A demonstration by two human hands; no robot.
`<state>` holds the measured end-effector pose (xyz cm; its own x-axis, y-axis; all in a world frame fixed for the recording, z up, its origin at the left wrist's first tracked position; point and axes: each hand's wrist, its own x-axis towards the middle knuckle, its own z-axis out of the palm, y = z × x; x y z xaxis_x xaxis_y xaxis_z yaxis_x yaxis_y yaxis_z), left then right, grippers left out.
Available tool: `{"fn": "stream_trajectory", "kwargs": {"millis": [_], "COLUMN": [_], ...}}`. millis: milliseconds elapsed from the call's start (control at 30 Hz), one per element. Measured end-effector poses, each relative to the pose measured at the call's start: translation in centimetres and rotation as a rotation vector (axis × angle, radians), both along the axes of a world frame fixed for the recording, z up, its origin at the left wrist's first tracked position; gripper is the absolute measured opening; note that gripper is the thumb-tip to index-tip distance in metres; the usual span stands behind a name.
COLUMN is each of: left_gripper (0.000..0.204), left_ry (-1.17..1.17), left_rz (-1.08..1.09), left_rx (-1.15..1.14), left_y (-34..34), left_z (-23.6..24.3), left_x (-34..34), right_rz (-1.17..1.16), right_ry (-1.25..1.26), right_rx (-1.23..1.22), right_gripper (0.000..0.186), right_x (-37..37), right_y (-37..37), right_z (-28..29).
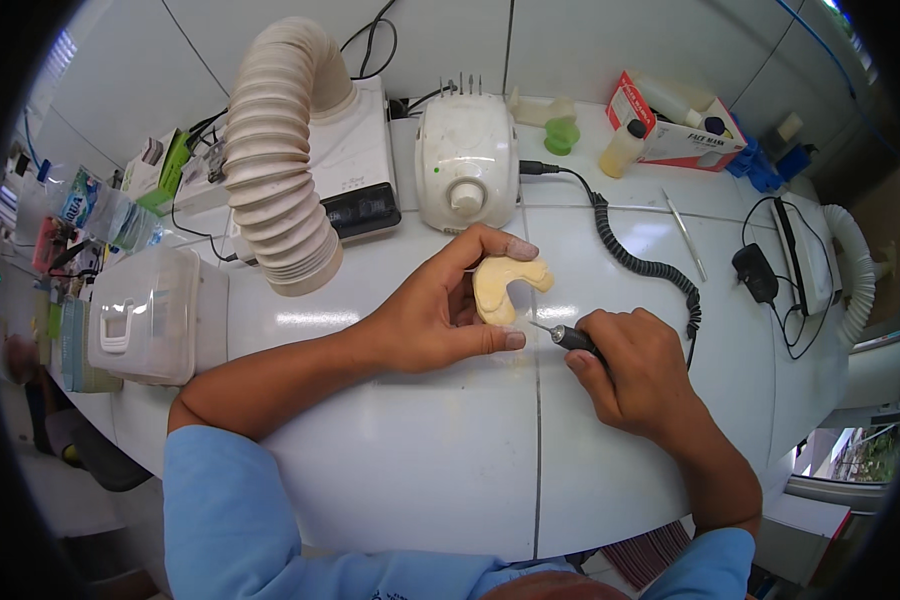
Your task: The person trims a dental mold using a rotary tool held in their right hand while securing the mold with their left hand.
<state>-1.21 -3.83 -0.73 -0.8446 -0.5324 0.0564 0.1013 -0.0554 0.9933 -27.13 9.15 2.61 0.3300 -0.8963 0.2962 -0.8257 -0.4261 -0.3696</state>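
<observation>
My left hand (450, 310) grips a horseshoe-shaped cream dental cast (498, 276) by its left side, with fingers behind and above it and the thumb below. In my right hand (630, 370) is a dark rotary handpiece (574, 339) with a slim metal bit, its tip just below and right of the cast, near my left thumb. A black coiled cord (625, 250) runs from the white control unit (467, 150), which has several burs standing on top, down past my right hand.
A white corrugated suction hose (275, 170) hangs above my left forearm. Around the tiled worktop (400, 450) are a translucent storage case (145, 320), a box of bottles (675, 140), a yellow bottle (622, 150), a silver pen-like tool (684, 235) and a black power adapter (755, 275).
</observation>
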Motion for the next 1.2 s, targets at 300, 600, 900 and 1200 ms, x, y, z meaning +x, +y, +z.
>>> {"fn": "stream_trajectory", "kwargs": {"millis": [300,600,900,1200], "left_gripper": [0.090,0.087,0.087,0.085], "left_ry": [-0.006,-0.043,-0.095,-0.087], "left_rz": [-0.005,-0.018,-0.014,0.009], "left_rx": [-0.013,-0.127,-0.191,-0.208], "left_y": [0.0,-0.2,-0.3,-0.4], "left_z": [0.9,0.2,0.4,0.1], "left_x": [-0.1,0.0,0.0,0.1], "right_rz": [0.004,-0.015,-0.034,-0.071], "right_ry": [-0.009,0.020,0.015,0.008], "right_rx": [0.053,0.067,0.080,0.113], "right_gripper": [0.025,0.028,0.028,0.029], "right_x": [0.4,0.4,0.4,0.4], "right_y": [0.3,0.3,0.3,0.4], "right_z": [-0.5,-0.3,-0.3,-0.1]}}
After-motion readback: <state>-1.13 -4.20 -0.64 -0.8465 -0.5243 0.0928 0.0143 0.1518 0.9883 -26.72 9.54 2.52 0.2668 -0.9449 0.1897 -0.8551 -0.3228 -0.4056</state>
